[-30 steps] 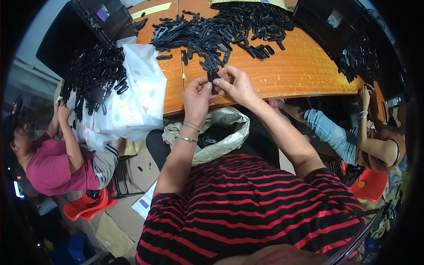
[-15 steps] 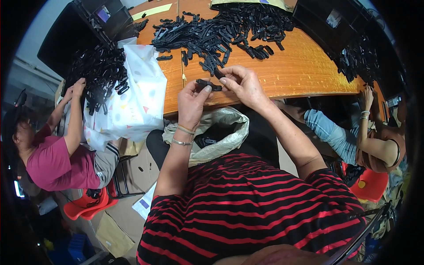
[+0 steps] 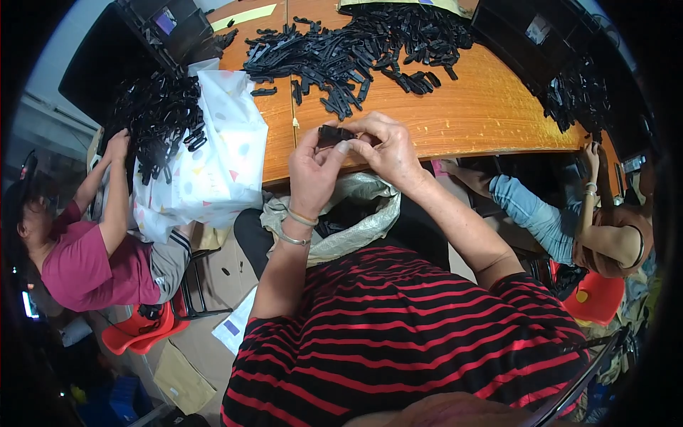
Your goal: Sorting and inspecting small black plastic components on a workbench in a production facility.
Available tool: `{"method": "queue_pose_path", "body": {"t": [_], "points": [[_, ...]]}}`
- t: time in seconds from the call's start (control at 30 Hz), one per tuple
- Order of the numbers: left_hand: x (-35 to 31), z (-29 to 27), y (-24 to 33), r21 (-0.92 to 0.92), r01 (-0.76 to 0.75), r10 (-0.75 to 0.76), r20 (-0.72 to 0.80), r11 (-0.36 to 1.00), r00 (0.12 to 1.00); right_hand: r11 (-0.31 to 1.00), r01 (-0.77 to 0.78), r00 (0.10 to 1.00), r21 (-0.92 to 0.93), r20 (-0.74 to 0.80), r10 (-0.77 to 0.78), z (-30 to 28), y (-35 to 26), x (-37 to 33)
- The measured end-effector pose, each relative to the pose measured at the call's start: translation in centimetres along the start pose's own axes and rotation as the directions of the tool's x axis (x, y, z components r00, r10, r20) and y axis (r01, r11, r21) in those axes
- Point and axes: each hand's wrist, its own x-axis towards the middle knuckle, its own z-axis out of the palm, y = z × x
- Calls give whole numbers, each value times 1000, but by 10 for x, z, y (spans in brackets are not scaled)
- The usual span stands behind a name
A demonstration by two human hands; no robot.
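Observation:
My left hand (image 3: pixel 315 171) and my right hand (image 3: pixel 386 147) meet over the near edge of the table. Between them are small black plastic pieces (image 3: pixel 333 134), pressed together and pinched by the fingers of both hands. Where one piece ends and the other begins is hard to make out. Below my hands, an open whitish woven sack (image 3: pixel 388 222) rests in my lap with black pieces inside. Just beyond my fingertips lies a large pile of similar long black plastic pieces (image 3: pixel 320 64) on the wooden table (image 3: pixel 469 107).
At the left, a co-worker in a magenta shirt (image 3: pixel 82 267) handles black pieces heaped on a white patterned plastic sheet (image 3: pixel 228 135). Another person (image 3: pixel 612 238) works at the right beside a further heap (image 3: pixel 576 96). Black bins (image 3: pixel 107 57) stand at the far left and far right (image 3: pixel 533 43).
My hands have drawn together. The piece in my right hand, held apart before, now meets the one in my left. The left co-worker's hands have shifted slightly.

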Motion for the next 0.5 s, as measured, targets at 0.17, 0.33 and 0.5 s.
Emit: {"method": "queue_pose_path", "body": {"t": [0.17, 0.33, 0.5], "points": [[-5, 5, 3, 428, -236, 272, -25, 872, 962, 997, 70, 997, 36, -40, -68, 6, -3, -4], [-10, -1, 5, 584, -323, 354, 65, 745, 933, 928, -299, 940, 224, 239, 245, 3, 3, -9], [-19, 0, -1, 473, -172, 216, -39, 864, 976, 932, -303, 941, 199, 216, 260, 21, 12, -18]]}}
